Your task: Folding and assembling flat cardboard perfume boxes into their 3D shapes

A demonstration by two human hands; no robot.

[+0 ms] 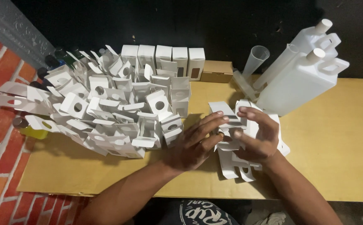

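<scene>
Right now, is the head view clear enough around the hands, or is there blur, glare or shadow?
Head view: left hand and right hand slightly soft; white cartons bright, detail readable; shadow darkens the table under the hands; edges bow slightly.

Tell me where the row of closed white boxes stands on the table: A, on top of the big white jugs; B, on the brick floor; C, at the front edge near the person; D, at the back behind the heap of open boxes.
D: the closed white boxes stand upright in a row at the back of the table, behind the heap of open boxes and left of the big white jugs.
</scene>
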